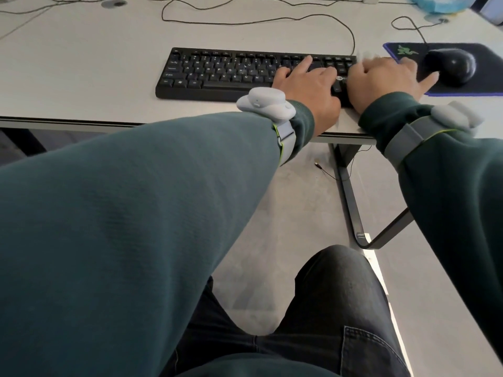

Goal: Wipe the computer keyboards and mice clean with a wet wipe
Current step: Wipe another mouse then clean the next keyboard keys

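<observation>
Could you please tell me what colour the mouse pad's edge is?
Blue-purple, on the mouse pad, head view.

Right hand (386,77) was motion-blurred; the white smear at its fingertips was possibly the wipe (365,55). It and the left hand (307,85) hid the keyboard (217,72) right end. Mouse pad (485,77) was cut by frame's right edge.
</observation>
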